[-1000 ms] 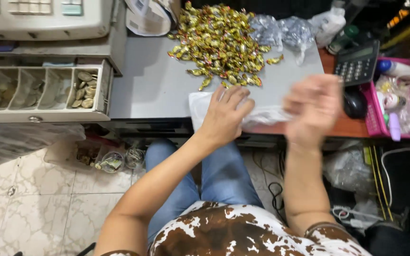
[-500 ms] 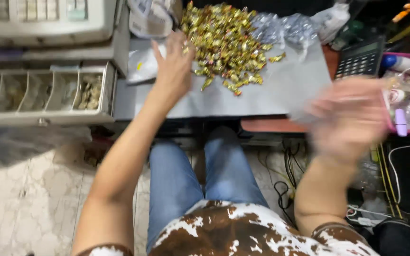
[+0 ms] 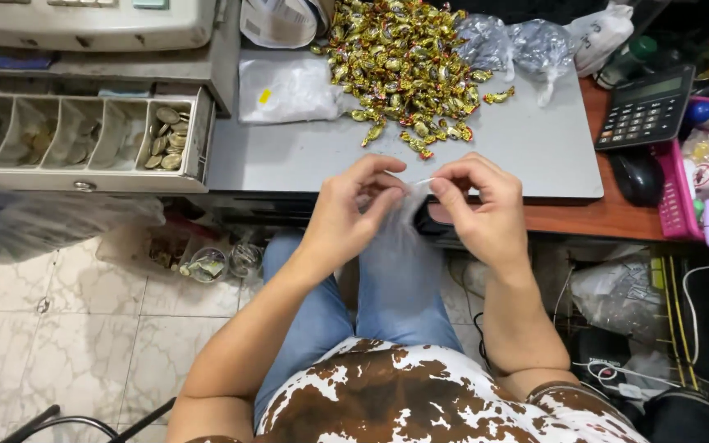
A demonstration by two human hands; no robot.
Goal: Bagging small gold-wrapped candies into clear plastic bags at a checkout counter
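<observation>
Head view, looking down over a lap in blue jeans and a brown-and-white patterned top. At centre frame, left hand (image 3: 346, 217) and right hand (image 3: 478, 209) brought close together, each pinching with thumb and fingertips the upper edge of a small clear plastic bag (image 3: 400, 246) that hangs down between them over the knees, just in front of the desk edge. Fingers of both hands curled and pressed onto the thin film, not spread; whether the bag's mouth is open or closed, impossible to tell. Just above the hands, a flat grey surface (image 3: 535, 156) that looks like a closed laptop, bearing at upper centre a heap of gold-wrapped candies (image 3: 400, 61), well apart from the hands. To the left of the heap, a stack of clear plastic bags (image 3: 285, 90) lying flat. At upper right of the heap, two knotted clear bags (image 3: 510, 41) with contents hard to make out. Upper left of the frame: a cash register (image 3: 84, 25) with its open coin drawer (image 3: 84, 135), coins in the compartments. Right side: a dark calculator (image 3: 646, 107), a black mouse (image 3: 638, 176) below it, and a pink tray (image 3: 674, 209) at the edge. Lower left: pale tiled floor (image 3: 59, 328).
</observation>
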